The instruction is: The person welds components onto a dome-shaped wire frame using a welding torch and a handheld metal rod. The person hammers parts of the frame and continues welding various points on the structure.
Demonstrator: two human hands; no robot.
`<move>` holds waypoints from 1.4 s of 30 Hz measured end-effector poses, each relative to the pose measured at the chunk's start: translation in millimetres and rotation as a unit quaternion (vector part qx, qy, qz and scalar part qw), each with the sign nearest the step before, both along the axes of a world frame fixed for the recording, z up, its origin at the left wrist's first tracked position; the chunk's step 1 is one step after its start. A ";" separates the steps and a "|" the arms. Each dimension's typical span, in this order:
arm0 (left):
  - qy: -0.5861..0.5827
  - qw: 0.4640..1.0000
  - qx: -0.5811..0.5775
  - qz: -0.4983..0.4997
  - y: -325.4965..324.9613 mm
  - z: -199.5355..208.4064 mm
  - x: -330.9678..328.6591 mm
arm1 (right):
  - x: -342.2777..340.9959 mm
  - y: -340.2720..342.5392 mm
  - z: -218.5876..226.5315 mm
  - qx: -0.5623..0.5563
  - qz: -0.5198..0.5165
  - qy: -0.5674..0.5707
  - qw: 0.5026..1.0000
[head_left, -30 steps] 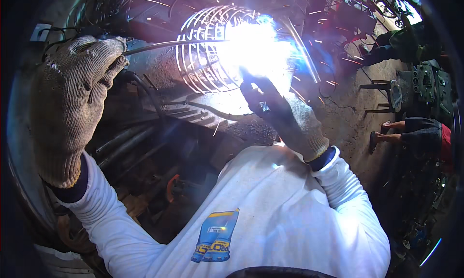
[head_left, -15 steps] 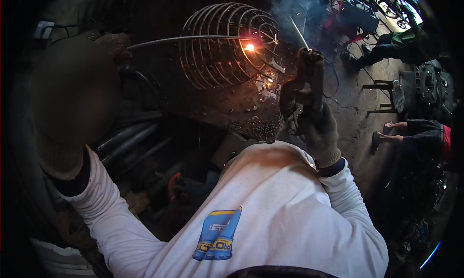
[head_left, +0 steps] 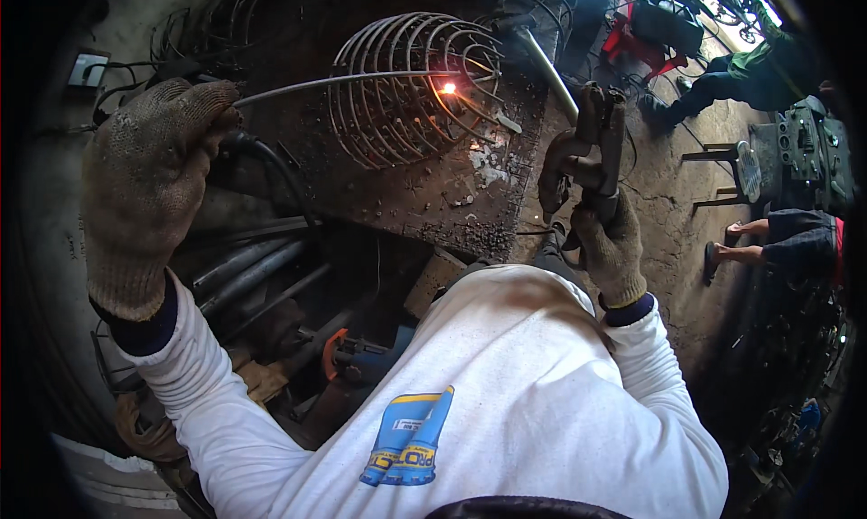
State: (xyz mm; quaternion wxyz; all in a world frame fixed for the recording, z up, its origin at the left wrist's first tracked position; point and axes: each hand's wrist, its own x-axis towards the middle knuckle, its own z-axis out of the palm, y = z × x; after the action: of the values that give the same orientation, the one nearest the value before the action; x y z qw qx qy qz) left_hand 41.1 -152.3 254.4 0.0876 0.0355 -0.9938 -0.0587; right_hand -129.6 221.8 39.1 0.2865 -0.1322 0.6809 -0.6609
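Observation:
My left hand (head_left: 149,189), in a knitted work glove, pinches one end of a thin metal rod (head_left: 348,79). The rod runs right across a rounded cage of curved metal bars (head_left: 384,126), its far end beside a bright glowing spot (head_left: 449,88). In my right hand (head_left: 614,253), also gloved, is a dark welding electrode holder (head_left: 591,153), gripped by its lower part. A pale welding electrode (head_left: 549,72) sticks up and left from the holder's jaws, apart from the cage.
The cage rests on a dirty metal work table (head_left: 388,199) strewn with grit and pale flakes. Metal pipes (head_left: 248,271) lie below its left side. On the right are a stool (head_left: 745,171), a machine (head_left: 808,158) and two other people, one in dark shorts (head_left: 795,248).
The smoke and sparks have thinned, and the glowing spot is smaller. My right hand has shifted slightly right with the electrode holder. My left hand still holds the rod at the cage.

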 end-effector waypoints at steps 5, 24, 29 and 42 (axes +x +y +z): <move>-0.014 1.000 -0.016 0.017 10.3 5.4 -3.9 | 1.1 6.7 -7.4 -0.032 0.021 0.004 0.999; -0.023 0.996 -0.085 -0.001 23.1 12.0 -6.2 | -6.9 23.5 -2.5 -0.012 0.016 0.001 1.000; 0.020 0.993 -0.106 -0.037 22.1 11.7 -0.7 | -4.2 15.6 -2.9 -0.019 0.093 0.037 0.995; 0.015 0.998 -0.052 0.041 29.0 8.6 -5.6 | 8.1 -43.9 34.1 0.204 0.212 0.249 0.923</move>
State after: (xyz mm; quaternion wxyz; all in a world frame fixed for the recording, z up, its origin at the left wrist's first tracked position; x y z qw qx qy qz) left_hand 35.5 -123.3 263.0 0.1061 0.0704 -0.9918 -0.0039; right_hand -121.5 177.8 73.2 0.2622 -0.3725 0.8065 -0.3769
